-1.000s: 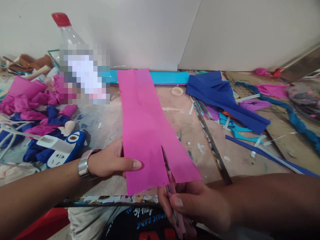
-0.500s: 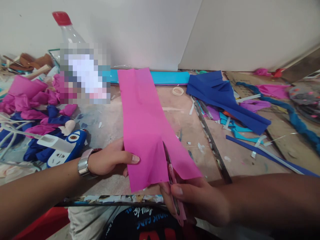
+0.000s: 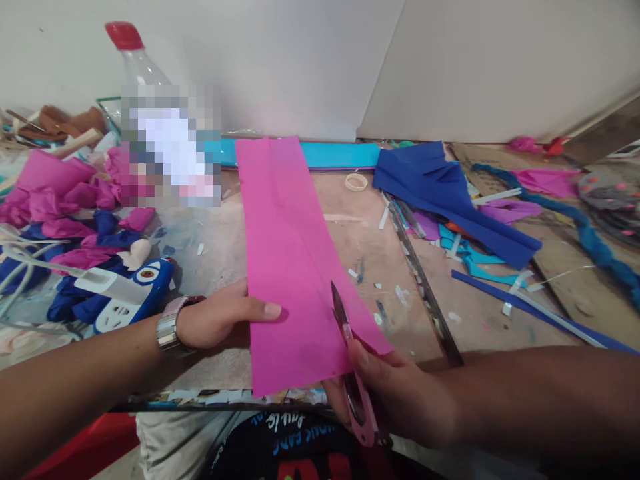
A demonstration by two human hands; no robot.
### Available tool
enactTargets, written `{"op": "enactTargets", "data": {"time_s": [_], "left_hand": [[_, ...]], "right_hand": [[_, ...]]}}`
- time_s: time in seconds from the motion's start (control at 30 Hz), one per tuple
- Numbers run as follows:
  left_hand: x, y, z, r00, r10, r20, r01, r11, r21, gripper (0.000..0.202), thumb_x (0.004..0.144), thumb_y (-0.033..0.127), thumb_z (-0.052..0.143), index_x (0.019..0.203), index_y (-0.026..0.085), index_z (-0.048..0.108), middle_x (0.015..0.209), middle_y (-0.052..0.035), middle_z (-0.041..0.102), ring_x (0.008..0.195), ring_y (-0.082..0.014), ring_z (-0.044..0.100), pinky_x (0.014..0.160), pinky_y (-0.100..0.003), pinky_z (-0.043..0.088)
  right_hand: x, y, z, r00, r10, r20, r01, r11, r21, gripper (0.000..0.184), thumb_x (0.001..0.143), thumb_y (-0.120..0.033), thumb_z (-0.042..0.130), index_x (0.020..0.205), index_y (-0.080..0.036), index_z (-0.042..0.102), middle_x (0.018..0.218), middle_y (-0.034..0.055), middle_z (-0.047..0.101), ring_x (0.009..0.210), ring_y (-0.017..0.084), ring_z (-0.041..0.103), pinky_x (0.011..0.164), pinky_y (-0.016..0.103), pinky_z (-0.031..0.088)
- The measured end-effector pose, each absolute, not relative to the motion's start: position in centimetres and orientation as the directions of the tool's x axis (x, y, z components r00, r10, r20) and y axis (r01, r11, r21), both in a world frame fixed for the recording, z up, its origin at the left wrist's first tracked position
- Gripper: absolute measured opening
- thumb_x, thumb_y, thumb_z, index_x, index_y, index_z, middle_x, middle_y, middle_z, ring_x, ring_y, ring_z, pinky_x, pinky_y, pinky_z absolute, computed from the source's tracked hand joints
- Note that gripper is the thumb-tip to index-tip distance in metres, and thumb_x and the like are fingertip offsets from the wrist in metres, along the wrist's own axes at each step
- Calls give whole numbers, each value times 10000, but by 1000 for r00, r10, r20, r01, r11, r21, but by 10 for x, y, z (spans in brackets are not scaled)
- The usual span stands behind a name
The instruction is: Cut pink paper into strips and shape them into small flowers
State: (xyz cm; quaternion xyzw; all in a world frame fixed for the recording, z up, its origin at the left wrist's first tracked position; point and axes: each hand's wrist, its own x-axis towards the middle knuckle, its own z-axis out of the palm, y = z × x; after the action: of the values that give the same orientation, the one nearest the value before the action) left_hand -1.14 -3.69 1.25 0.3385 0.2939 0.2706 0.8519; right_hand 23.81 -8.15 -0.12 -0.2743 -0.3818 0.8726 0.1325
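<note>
A long pink strip of fabric or crepe-like sheet (image 3: 287, 267) stretches from the table's back toward me. My left hand (image 3: 233, 313) pinches its left edge, thumb on top and fingers hidden beneath. In my right hand (image 3: 395, 393) is a pair of scissors with pink handles (image 3: 363, 417). One blade lies over the sheet, pointing away from me; the other blade is under it. A slit runs up from the sheet's near edge beside the blades, setting apart a narrower right-hand piece. The right fingers are partly hidden under the sheet and handles.
Left of me lie pink and blue fabric bundles (image 3: 55, 180) and a blue-white power strip (image 3: 133, 293). Behind stands a red-capped bottle (image 3: 145, 67). A masking-tape-like ring (image 3: 356, 182), dark blue fabric (image 3: 425, 193) and a dark metal edge (image 3: 425, 293) are to the right.
The scissors' upper blade has come out over the sheet and the handles have shifted slightly right. The slit's two sides have drawn together, and the sheet's near edge hangs flatter and lower.
</note>
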Motion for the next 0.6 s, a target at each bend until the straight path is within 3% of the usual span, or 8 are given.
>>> {"op": "enactTargets", "data": {"time_s": [0.13,0.27,0.6], "left_hand": [[-6,-36,14,677,628,-385,-280,703,654,375,936,379,624,1183,103,682,1136,-196,745,977,-294,739,901,-433,567],[-7,-35,10,657,624,-423,-275,721,636,353,934,335,635,1192,97,676,1157,-205,742,953,-292,746,898,-434,568],[-9,-36,10,626,612,-484,-233,739,632,438,879,369,704,1222,99,675,1164,-208,739,979,-315,736,908,-454,567]], "right_hand": [[236,-79,5,-832,420,-362,-51,-708,-704,749,851,-834,474,666,-120,606,502,-11,548,361,53,403,353,169,260],[235,-77,9,-815,444,-373,-67,-711,-699,649,854,-770,568,744,-131,599,535,-18,595,368,49,443,370,158,311],[233,-75,10,-823,426,-375,-51,-714,-698,675,874,-771,532,689,-125,599,504,-15,579,353,45,417,367,163,311]]}}
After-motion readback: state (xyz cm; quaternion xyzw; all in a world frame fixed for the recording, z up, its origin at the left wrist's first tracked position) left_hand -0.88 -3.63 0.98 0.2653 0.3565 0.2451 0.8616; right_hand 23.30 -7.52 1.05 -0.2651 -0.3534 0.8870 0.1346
